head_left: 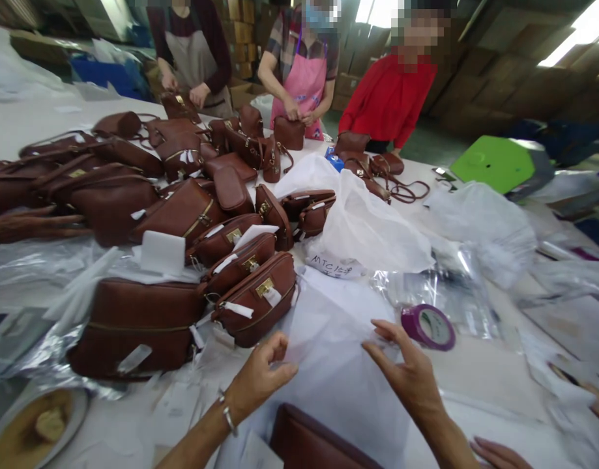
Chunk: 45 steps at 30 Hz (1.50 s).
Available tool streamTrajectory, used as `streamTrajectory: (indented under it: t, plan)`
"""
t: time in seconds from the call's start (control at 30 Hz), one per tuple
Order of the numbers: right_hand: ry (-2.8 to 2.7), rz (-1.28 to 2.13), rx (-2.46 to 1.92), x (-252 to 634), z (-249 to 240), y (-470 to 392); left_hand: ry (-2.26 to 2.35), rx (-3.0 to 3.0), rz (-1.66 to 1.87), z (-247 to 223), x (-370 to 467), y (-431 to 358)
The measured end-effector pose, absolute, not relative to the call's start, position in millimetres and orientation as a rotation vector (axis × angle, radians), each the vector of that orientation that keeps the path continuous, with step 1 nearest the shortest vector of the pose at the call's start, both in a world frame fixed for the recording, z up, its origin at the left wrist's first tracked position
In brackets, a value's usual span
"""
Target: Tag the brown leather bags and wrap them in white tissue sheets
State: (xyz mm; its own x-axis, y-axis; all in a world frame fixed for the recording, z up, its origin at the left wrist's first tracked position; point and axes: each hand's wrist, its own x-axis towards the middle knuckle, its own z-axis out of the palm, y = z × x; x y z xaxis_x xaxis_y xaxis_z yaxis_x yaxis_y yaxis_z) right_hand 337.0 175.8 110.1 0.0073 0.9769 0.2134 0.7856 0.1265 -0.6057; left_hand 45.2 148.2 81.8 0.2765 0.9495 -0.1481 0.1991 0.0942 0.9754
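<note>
My left hand (264, 368), with a metal bracelet at the wrist, is over the left edge of a thin translucent sheet (328, 326), thumb and fingers curled toward each other. Over the sheet's right side is my right hand (401, 365), its thumb and forefinger reaching to the sheet's edge. Whether either hand pinches the sheet is hard to make out. Below and between the hands, a brown leather bag (319, 443) lies partly cut off by the frame. Left of the sheet stand small brown bags with gold clasps (255, 299).
Many brown bags (113, 202) cover the left of the table. A white plastic bag (372, 228) lies ahead, purple tape (429, 327) to the right, a round dish (40, 423) lower left. Three people stand across the table. Another person's hand (499, 453) shows at lower right.
</note>
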Motion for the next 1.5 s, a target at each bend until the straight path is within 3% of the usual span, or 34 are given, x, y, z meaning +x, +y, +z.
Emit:
streamTrajectory:
  t: [0.13,0.23,0.47,0.6,0.67,0.8,0.97,1.2,1.5]
  plan:
    - [-1.884,0.796,-1.892,343,152,170,1.208,1.414,0.761,88,52,152]
    - [-1.923,0.828,-1.851,351,172,170,1.237,1.479,0.792,95,55,152]
    - [-2.099,0.546,-1.789,351,186,171,1.316,1.504,0.908,118,55,148]
    - [-2.040,0.112,-1.746,333,196,170,1.305,1.639,0.997,120,59,148]
    - [-2.039,0.068,-1.575,317,206,166,1.248,1.670,1.013,121,59,147]
    - [-2.295,0.409,-1.348,288,215,165,1.061,1.663,0.981,128,57,143]
    - [-2.665,0.548,-1.561,291,208,169,0.836,1.605,0.894,147,43,128]
    - [-2.585,1.110,-1.597,290,241,90,0.818,1.528,0.748,154,5,84]
    - [-2.023,1.825,-1.660,267,150,-16,0.894,1.878,0.131,128,-16,22]
